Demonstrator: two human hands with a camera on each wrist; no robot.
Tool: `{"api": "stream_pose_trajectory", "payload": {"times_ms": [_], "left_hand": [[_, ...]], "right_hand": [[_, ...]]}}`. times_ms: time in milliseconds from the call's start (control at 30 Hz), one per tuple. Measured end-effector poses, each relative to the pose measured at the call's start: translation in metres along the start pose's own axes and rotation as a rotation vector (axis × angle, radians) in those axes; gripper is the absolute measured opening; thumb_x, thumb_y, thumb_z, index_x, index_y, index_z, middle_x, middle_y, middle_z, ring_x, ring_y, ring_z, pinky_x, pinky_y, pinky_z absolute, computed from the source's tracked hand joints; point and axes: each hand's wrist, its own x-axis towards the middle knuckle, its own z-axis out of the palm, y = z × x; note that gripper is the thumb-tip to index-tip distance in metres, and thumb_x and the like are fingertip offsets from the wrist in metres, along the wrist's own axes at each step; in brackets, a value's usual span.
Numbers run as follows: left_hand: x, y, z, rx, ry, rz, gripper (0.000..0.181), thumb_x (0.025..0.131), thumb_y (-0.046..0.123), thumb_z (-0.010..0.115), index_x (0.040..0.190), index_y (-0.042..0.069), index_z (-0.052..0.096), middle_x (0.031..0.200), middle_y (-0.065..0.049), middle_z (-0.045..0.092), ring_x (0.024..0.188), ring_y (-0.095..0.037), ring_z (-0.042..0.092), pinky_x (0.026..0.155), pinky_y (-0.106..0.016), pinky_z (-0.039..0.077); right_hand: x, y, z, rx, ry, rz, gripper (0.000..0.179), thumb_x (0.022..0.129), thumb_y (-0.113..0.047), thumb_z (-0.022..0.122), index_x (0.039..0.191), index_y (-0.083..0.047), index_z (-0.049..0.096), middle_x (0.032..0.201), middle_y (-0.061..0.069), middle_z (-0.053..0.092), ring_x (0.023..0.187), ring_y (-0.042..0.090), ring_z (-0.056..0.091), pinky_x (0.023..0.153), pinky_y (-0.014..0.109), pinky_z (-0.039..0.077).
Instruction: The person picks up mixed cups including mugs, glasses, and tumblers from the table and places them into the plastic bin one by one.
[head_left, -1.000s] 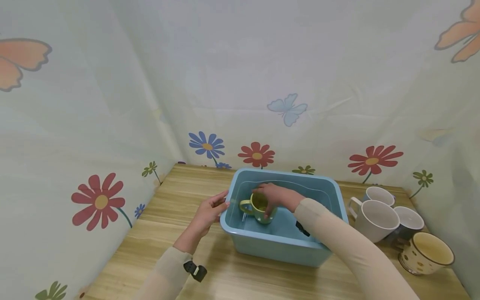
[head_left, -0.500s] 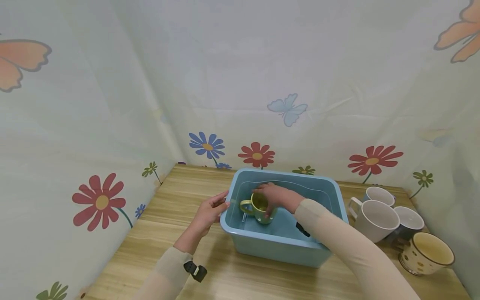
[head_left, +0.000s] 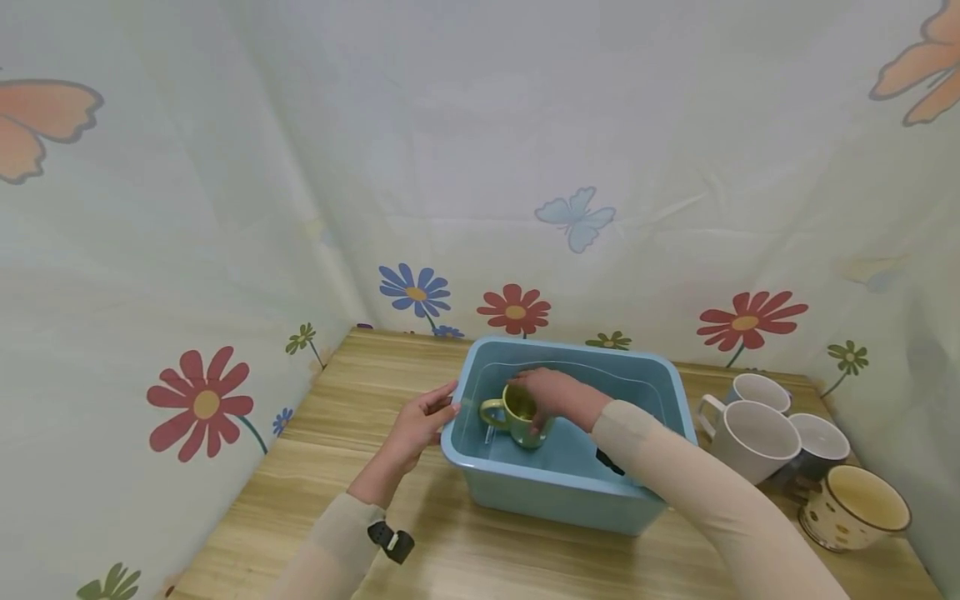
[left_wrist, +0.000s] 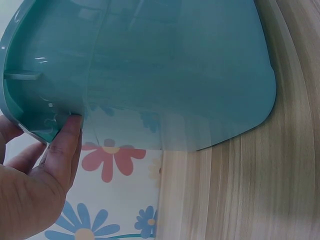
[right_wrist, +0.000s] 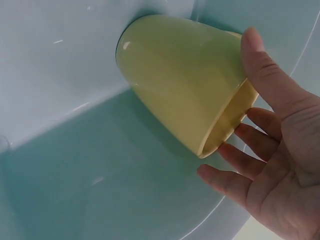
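A light blue plastic tub (head_left: 555, 492) stands on the wooden table. Inside, near its left end, is an upright green mug (head_left: 521, 427) with its handle pointing left. My right hand (head_left: 558, 393) reaches down over the mug and holds it at the mouth. In the right wrist view the thumb (right_wrist: 262, 60) lies against the mug's outer side and the other fingers are by the rim. With my left hand (head_left: 414, 427) I grip the tub's left rim. Seen from the left wrist, the fingers (left_wrist: 62, 150) touch the outside under the rim (left_wrist: 22, 131).
To the right of the tub several mugs stand close together: a white one (head_left: 750, 446), a dark one (head_left: 806, 458), a cream spotted one (head_left: 851, 512) and another (head_left: 757, 393) behind. The wooden table (head_left: 367, 375) meets a flowered cloth backdrop (head_left: 420, 167).
Almost nothing differs. Both hands, the tub and the green mug stay in place; the right forearm shifts very slightly to the right.
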Motion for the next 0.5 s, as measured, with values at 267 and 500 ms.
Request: {"api": "stream_pose_trajectory", "payload": {"times_ms": [267,500], "left_hand": [[-0.001,0.002,0.0,-0.001,0.0,-0.001,0.05,0.102,0.013,0.061,0.151,0.01,0.051,0.14,-0.023,0.06,0.103,-0.017,0.065,0.08,-0.036,0.066],[-0.001,0.001,-0.001,0.005,-0.002,0.0,0.051,0.102,0.014,0.062,0.151,0.011,0.051,0.139,-0.023,0.061,0.101,-0.017,0.064,0.078,-0.033,0.065]], "right_hand": [[-0.006,0.003,-0.008,0.026,0.033,-0.028,0.076,0.076,-0.02,0.092,0.142,-0.004,0.057,0.14,0.015,0.064,0.125,0.034,0.06,0.113,0.05,0.05],[-0.011,0.008,-0.018,0.106,0.05,-0.011,0.071,0.081,-0.022,0.088,0.143,-0.004,0.058,0.138,0.016,0.066,0.126,0.034,0.06,0.111,0.051,0.052]]}}
